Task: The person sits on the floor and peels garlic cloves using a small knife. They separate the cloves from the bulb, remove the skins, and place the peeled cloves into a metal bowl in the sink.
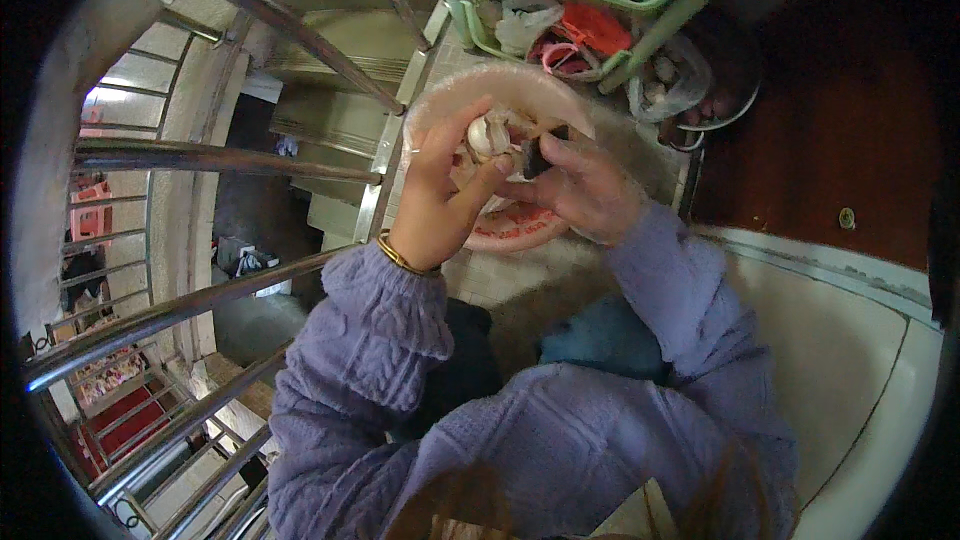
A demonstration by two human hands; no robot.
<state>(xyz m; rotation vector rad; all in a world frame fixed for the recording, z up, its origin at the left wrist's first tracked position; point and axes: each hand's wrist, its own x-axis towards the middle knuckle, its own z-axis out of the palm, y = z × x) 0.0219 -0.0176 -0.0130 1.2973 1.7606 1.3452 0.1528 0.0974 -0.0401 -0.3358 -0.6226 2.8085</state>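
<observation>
My left hand, with a gold-coloured bracelet at its wrist, holds a whitish garlic bulb between fingers and thumb. Close beside it, my right hand grips a small dark object, perhaps a knife handle; the fingers cover most of it, so its kind is unclear. Both hands are above a pale pink plastic basin on the tiled floor. Red printing marks the basin's near side. Pale pieces inside it are largely hidden by the hands.
Metal railings run along the left, with stairs beyond. A green rack holding plastic bags stands ahead. To its right are a clear bag and a metal pot. A brown door-like panel is at the right.
</observation>
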